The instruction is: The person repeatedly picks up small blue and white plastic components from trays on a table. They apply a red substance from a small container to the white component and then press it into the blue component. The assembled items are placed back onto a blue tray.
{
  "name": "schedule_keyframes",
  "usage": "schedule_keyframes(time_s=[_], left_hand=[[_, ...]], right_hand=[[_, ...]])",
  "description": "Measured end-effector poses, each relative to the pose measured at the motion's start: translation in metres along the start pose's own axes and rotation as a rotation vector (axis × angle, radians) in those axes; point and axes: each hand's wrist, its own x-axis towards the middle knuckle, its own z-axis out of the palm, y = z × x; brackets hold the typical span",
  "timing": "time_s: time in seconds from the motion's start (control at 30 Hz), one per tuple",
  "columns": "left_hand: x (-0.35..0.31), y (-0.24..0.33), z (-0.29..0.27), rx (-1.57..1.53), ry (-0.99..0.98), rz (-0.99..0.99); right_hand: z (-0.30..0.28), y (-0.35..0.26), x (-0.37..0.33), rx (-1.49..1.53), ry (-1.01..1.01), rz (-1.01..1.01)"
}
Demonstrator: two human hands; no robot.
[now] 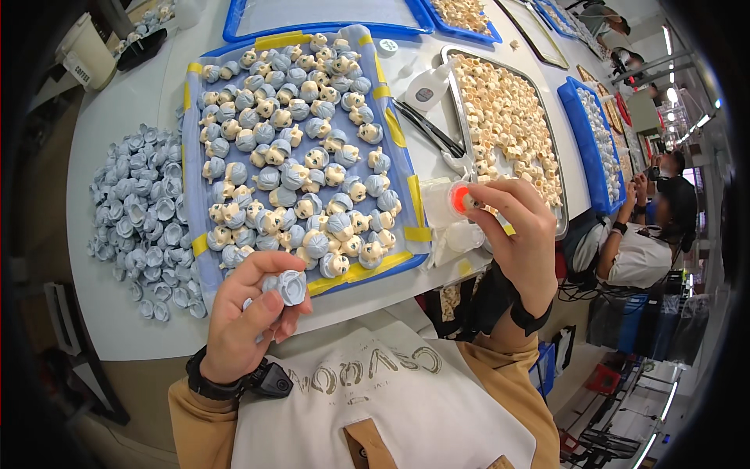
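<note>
Taking the middle of the view as the dial's centre, we find the left hand at 8 o'clock, its thumb and fingers closed around a pale-blue hair piece whose hollow side faces upward. At 3 o'clock, the right hand pinches a small cream face piece between thumb and fingertips, at the bright red mouth of a translucent cup lying toward 2 o'clock. We cannot tell whether the piece touches the red or is just beside it. Loose hair pieces are heaped at 9 o'clock; haired heads crowd a taped blue tray at 10 to 11 o'clock; bare cream parts fill a metal tray at 2 o'clock, beyond the cup. We judge the step in hand to be treating the face piece at the cup, with the hair piece held ready and the two parts not yet joined. In our judgement, the next move calls for drawing the face piece clear of the cup toward 8 o'clock without loosening the pinch, then squaring it to the hollow.
</note>
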Motion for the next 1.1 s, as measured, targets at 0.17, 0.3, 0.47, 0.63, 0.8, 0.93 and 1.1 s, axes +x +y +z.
schedule_keyframes(time_s=[0.17,0.3,0.47,0.63,0.8,0.93,1.1], left_hand=[[-0.001,-0.003,-0.001,-0.025,-0.03,-0.072],[-0.004,-0.012,0.008,0.018,-0.08,-0.173],[-0.003,-0.015,0.011,0.001,-0.133,-0.178],[-0.004,-0.001,0.006,0.002,-0.077,-0.024],[-0.008,0.005,0.005,0.049,-0.046,0.003],[-0.009,0.007,0.003,0.093,-0.04,-0.003],[-0.01,0.008,0.002,0.145,-0.032,0.011]], right_hand=[[-0.002,-0.001,0.0,0.015,-0.015,0.043],[-0.004,-0.002,-0.001,0.043,-0.003,0.057],[-0.002,-0.001,-0.005,0.084,0.024,0.11],[-0.003,0.004,-0.01,0.071,0.029,0.129],[-0.001,0.0,-0.009,0.11,0.046,0.155],[-0.005,0.0,-0.003,0.092,0.013,0.077],[-0.009,-0.001,0.007,0.039,-0.073,0.008]])
